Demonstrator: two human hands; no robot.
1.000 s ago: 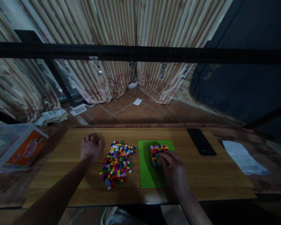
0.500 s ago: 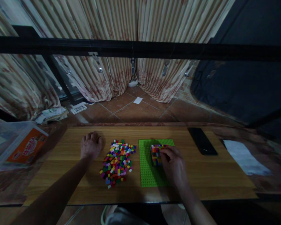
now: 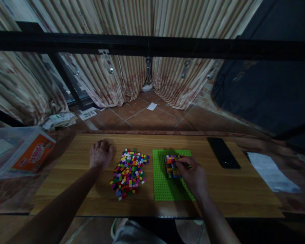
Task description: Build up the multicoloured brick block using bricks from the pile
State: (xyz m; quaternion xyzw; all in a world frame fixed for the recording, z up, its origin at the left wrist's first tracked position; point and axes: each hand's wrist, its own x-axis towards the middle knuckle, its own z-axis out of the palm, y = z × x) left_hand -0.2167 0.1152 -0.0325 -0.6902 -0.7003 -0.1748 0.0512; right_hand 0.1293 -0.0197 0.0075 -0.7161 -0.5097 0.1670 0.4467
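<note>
A green baseplate lies on the wooden table. On its far right part stands a small multicoloured block of bricks. My right hand rests against the block's right side, fingers curled on it. A loose pile of small coloured bricks lies left of the plate. My left hand sits on the table left of the pile, fingers curled into a loose fist with nothing visible in it.
A black phone lies at the table's back right, a white sheet of paper beyond it. A clear plastic box with an orange packet stands at the left. A black bar crosses overhead; curtains hang behind.
My right hand has shifted slightly along the brick block's right side. The view has drifted a little. My left hand stays in place.
</note>
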